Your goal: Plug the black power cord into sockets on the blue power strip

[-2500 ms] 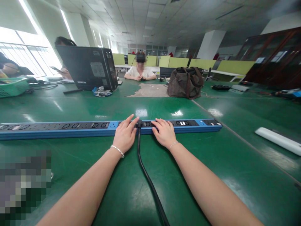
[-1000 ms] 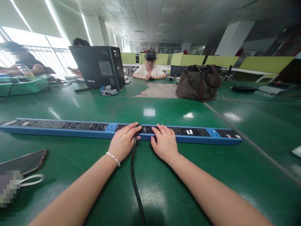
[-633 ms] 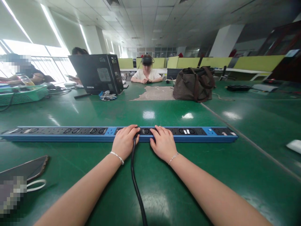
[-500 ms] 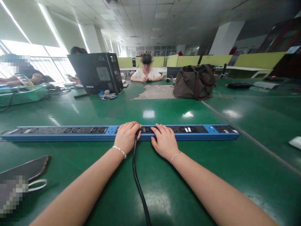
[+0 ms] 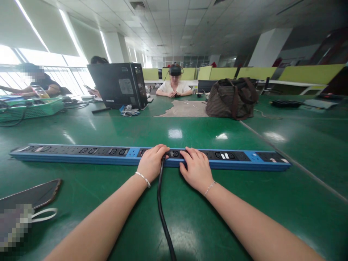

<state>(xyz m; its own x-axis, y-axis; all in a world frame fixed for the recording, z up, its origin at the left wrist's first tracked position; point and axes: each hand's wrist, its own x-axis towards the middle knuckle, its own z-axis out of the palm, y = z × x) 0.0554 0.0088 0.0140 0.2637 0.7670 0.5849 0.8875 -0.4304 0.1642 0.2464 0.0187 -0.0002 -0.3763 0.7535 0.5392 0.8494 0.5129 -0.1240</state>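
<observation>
Across the green table lies a long blue power strip (image 5: 76, 159) with a black face, rows of sockets and two blue socket blocks. My left hand (image 5: 152, 162) is closed round the end of a black power cord (image 5: 161, 203) at the strip's middle. Its plug is mostly hidden by my fingers, so how deep it sits in a socket does not show. Just to the right, my right hand (image 5: 197, 168) grips the strip, fingers over the socket face and thumb at the front side. One socket (image 5: 175, 153) shows between the hands. The cord runs down toward me.
A phone (image 5: 35, 194) and a blurred item with a white loop (image 5: 45, 215) lie at left front. Farther back are a green basket (image 5: 43, 108), a black computer case (image 5: 116, 87), gloves (image 5: 129, 111) and a brown bag (image 5: 231, 98). A person (image 5: 174, 85) sits opposite; others sit at left.
My view has turned a little, so the whole scene sits farther right and the strip looks slightly slanted. Both hands keep their places on the strip and cord.
</observation>
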